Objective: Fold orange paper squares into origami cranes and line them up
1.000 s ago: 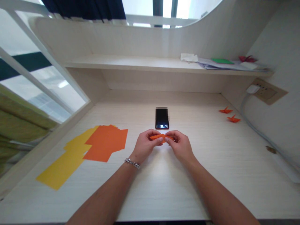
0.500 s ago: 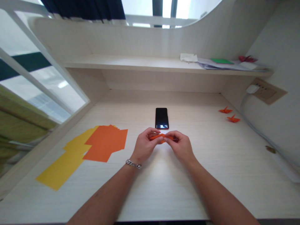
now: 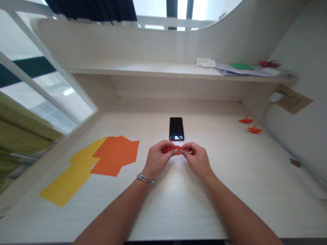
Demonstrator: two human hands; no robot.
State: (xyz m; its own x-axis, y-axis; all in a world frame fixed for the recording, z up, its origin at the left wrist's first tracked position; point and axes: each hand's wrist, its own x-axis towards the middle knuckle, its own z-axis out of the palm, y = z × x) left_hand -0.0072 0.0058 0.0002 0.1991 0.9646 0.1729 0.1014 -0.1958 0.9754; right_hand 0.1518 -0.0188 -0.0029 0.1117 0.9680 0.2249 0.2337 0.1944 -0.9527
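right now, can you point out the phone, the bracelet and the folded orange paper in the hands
Phone [image 3: 176, 128], head view: middle of its dark screen.
Bracelet [image 3: 145, 178], head view: its silver links.
Folded orange paper [image 3: 178, 148], head view: its exposed middle.

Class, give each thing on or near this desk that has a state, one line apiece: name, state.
Held orange paper: folded, pinched from both sides
Left hand: closed on its left side
Right hand: closed on its right side
Phone: lying flat, screen mostly dark
Orange sheets: flat, overlapping yellow sheets
Yellow sheets: flat, partly covered
Two orange figures: folded, set down
Plug: in the wall socket
Bracelet: worn
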